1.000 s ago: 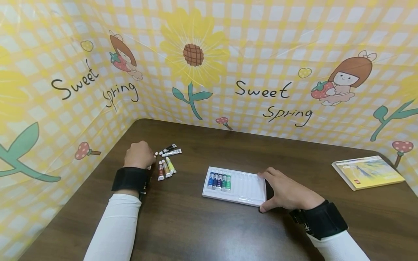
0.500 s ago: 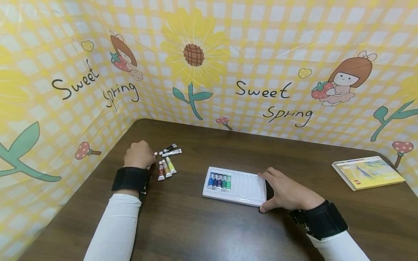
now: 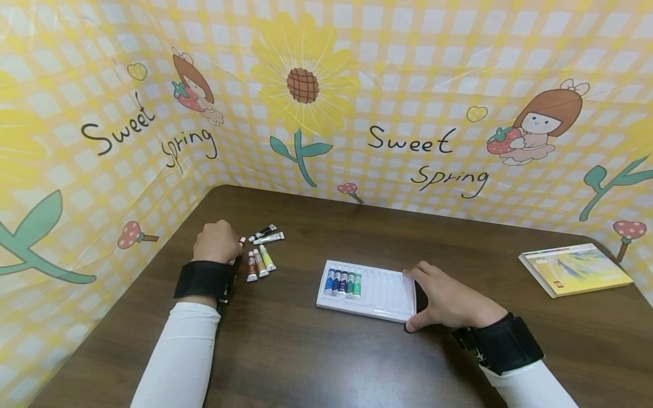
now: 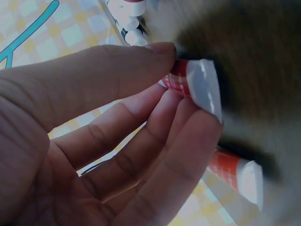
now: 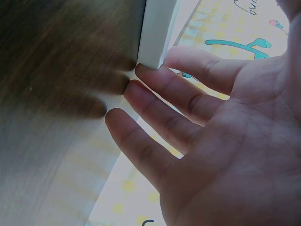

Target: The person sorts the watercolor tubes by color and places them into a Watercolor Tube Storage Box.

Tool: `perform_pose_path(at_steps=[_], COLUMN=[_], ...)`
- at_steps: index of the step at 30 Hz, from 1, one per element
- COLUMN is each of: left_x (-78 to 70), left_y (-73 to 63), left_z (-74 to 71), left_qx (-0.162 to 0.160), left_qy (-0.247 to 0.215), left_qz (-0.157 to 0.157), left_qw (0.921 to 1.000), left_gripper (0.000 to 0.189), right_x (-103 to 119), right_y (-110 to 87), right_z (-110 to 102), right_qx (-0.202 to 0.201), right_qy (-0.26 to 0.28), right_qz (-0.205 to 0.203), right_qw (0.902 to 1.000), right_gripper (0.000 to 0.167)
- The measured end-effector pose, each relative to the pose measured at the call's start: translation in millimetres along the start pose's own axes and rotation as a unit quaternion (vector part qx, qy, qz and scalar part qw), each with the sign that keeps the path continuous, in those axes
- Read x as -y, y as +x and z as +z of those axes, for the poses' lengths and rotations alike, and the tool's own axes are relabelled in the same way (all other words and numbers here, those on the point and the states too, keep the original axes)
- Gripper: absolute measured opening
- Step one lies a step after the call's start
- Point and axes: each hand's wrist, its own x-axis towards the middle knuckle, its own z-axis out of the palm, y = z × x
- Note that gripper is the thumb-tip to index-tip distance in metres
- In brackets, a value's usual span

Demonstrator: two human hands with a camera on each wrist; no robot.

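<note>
Left wrist: red tube [image 4: 192,82] in grip [image 4: 122,164], unclear from head

A dark brown table [image 3: 285,357] with visible wood grain and rounded far corners filled the lower part of the head view. A cloth [image 3: 403,34] in yellow and white checks stood behind it and along its left side, the two stretches meeting at a corner. Its print showed a large yellow flower [image 3: 302,85] with a green stem [image 3: 299,148], girls [image 3: 541,122] holding strawberries, small hearts [image 3: 476,114] and "Sweet Spring" in black lettering. Faint creases crossed the cloth. Pale glare [image 3: 352,377] lay on the table's near part.
</note>
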Motion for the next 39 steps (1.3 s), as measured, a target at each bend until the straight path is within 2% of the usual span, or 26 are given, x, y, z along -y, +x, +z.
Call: perform_pose_path(at_steps=[11, 19, 24, 31, 34, 39], left_x=[1.4, 0.3, 1.0, 8.0, 4.9, -7.3], left_y=[2.4, 0.9, 1.1, 8.0, 6.4, -1.4], left_z=[1.6, 1.0, 0.6, 4.8, 3.6, -2.4], left_qx=[0.004, 0.007, 0.001, -0.004, -0.011, -0.013], left_qy=[0.003, -0.001, -0.008, -0.015, -0.018, -0.022], left_qz=[-0.003, -0.003, 0.004, 0.022, 0.032, 0.048], left_qw=[1.0, 1.0, 1.0, 0.9996, 0.9993, 0.9985], left_gripper=[0.016, 0.026, 0.022, 0.021, 0.013, 0.011], right_x=[-0.9, -1.4, -1.0, -1.7, -1.3, -0.4], right_y=[0.9, -0.5, -0.7, 1.0, 1.2, 0.1], right_z=[1.1, 1.1, 1.0, 1.1, 0.8, 0.5], right_qx=[-0.002, -0.001, 0.001, 0.001, 0.001, 0.001], right_qy=[-0.003, 0.002, 0.004, -0.002, -0.001, 0.0], right_qz=[0.003, 0.001, 0.003, 0.005, 0.008, 0.006], right_qw=[1.0, 1.0, 1.0, 1.0, 1.0, 1.0], right_gripper=[0.102, 0.103, 0.103, 0.103, 0.103, 0.102])
